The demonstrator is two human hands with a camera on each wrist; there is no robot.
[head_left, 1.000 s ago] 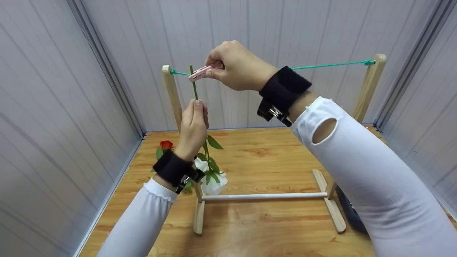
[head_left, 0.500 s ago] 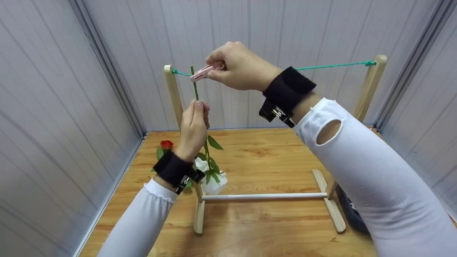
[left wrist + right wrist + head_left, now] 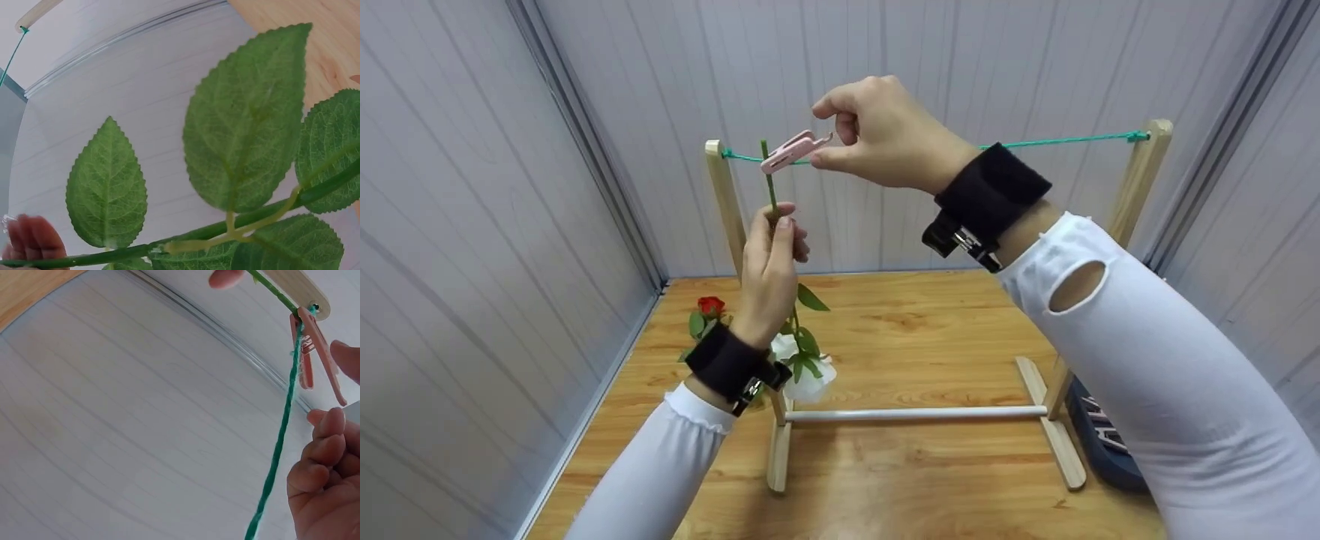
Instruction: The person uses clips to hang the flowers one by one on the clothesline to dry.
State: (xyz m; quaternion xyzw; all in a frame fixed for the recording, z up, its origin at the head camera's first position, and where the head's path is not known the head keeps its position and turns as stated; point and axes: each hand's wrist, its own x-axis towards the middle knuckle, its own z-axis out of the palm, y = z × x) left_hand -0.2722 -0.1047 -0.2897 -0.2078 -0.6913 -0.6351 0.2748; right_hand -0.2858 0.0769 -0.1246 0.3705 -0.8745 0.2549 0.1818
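Note:
A pink clothespin (image 3: 791,151) clips the green stem of a white artificial rose (image 3: 812,380) to the green cord (image 3: 1057,140), near the cord's left end. The flower hangs head down, its serrated leaves (image 3: 247,118) large in the left wrist view. My right hand (image 3: 889,139) is just right of the clothespin, thumb and forefinger spread apart around its handle end and off it. In the right wrist view the clothespin (image 3: 309,351) stands free of those fingers. Below it, my left hand (image 3: 771,262) is beside the stem with its fingers loosened.
Wooden posts (image 3: 725,202) and a white crossbar (image 3: 915,414) form the stand on the wood-grain table (image 3: 930,480). A red rose (image 3: 710,305) shows at the left behind my left wrist. A dark container (image 3: 1099,442) with clothespins is at the right, partly behind my sleeve.
My right hand has let go of the clothespin and moved up and right. My left fingers have loosened from the stem. The clothespin stays on the cord and stem.

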